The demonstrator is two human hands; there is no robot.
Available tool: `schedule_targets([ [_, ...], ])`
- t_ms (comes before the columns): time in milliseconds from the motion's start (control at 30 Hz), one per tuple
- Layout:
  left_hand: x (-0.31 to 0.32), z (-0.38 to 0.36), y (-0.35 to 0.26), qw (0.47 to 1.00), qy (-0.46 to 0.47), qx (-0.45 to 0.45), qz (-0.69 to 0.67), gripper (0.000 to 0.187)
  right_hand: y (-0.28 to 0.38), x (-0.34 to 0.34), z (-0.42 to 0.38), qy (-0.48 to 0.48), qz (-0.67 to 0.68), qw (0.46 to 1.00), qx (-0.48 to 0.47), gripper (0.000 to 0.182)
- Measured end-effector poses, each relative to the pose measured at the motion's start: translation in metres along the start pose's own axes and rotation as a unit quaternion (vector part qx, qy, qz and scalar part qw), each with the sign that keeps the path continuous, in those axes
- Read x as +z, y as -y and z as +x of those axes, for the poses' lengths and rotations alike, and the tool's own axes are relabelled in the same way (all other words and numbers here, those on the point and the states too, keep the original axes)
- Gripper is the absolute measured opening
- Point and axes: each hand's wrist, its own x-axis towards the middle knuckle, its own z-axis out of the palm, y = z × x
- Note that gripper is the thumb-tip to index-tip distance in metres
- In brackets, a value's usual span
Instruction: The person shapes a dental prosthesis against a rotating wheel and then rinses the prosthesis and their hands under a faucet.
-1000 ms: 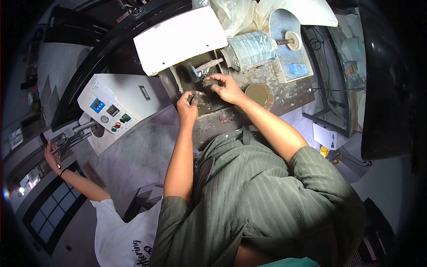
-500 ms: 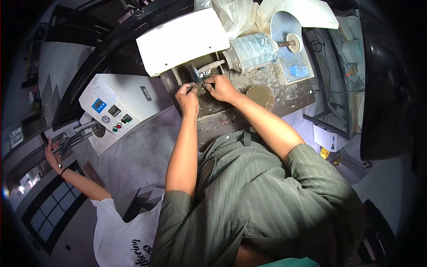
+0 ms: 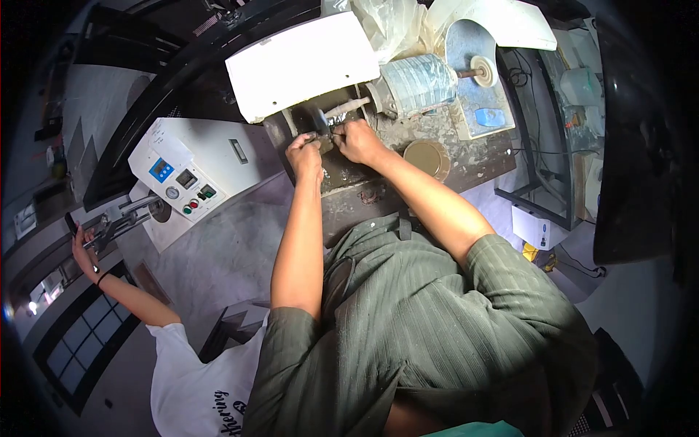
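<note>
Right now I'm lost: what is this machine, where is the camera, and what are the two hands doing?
The one view comes from a camera on the person's head, looking down over their green shirt at the bench. The left hand and right hand meet in front of a bench motor with a spindle at each end. Together their fingers pinch a small dark piece beside the dark wheel under the white hood. What the piece is cannot be told. On the grimy bench lie a round brass-coloured lid and a blue block. At the left, another person's hand grips a lever near a white control box.
</note>
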Motion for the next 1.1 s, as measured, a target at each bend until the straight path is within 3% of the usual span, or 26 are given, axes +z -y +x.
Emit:
schedule_targets([
  [167, -0.008, 0.002, 0.001, 0.997, 0.032, 0.063, -0.015, 0.019, 0.008, -0.004, -0.003, 0.008, 0.024, 1.000, -0.001, 0.011],
  [267, -0.002, -0.002, -0.021, 0.995, 0.017, 0.045, 0.093, 0.018, 0.002, 0.008, -0.003, 0.002, 0.028, 1.000, 0.012, 0.012],
  [533, -0.003, -0.005, -0.021, 0.991, 0.022, 0.035, 0.130, 0.016, 0.005, 0.002, -0.004, 0.002, 0.028, 0.998, 0.053, 0.012],
  [700, -0.008, -0.005, -0.008, 0.998, 0.051, 0.044, -0.010, 0.018, 0.001, 0.001, -0.005, -0.002, 0.020, 1.000, -0.008, 0.011],
  [833, -0.005, -0.018, -0.003, 0.997, 0.051, 0.048, -0.041, 0.020, -0.003, 0.002, -0.004, 0.004, 0.018, 1.000, -0.007, 0.010],
  [967, 0.002, -0.029, -0.002, 0.982, -0.001, -0.035, -0.183, 0.017, 0.002, -0.008, -0.002, 0.007, 0.010, 1.000, -0.003, 0.011],
  [1100, 0.007, -0.030, 0.004, 0.979, -0.047, -0.051, -0.190, 0.017, 0.003, -0.013, 0.003, 0.037, -0.017, 0.999, 0.012, 0.011],
])
